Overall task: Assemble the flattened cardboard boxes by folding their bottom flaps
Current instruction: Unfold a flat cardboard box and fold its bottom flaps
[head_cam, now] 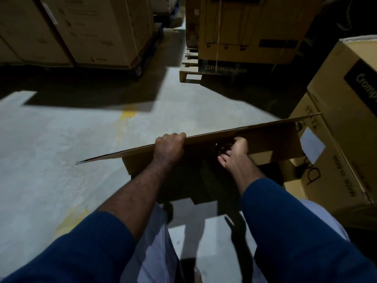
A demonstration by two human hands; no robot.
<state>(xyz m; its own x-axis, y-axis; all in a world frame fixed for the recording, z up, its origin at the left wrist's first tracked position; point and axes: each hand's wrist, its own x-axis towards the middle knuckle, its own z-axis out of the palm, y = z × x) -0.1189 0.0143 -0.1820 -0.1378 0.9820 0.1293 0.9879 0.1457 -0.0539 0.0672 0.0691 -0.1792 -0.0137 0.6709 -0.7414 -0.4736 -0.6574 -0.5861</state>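
A flattened brown cardboard box (271, 139) stands on edge in front of me, its top edge running from lower left to upper right. My left hand (169, 147) grips that top edge, fingers curled over it. My right hand (234, 153) is against the near face of the box just below the top edge, fingers bent at a dark opening in the cardboard. The lower part of the box lies in deep shadow between my forearms, so its bottom flaps are hard to make out.
An assembled printed carton (346, 123) stands close at the right, touching the flat box's far end. Stacked cartons on pallets (85, 33) fill the back left, and another loaded pallet (244, 37) the back centre. Grey concrete floor (61, 139) with yellow marks lies to the left.
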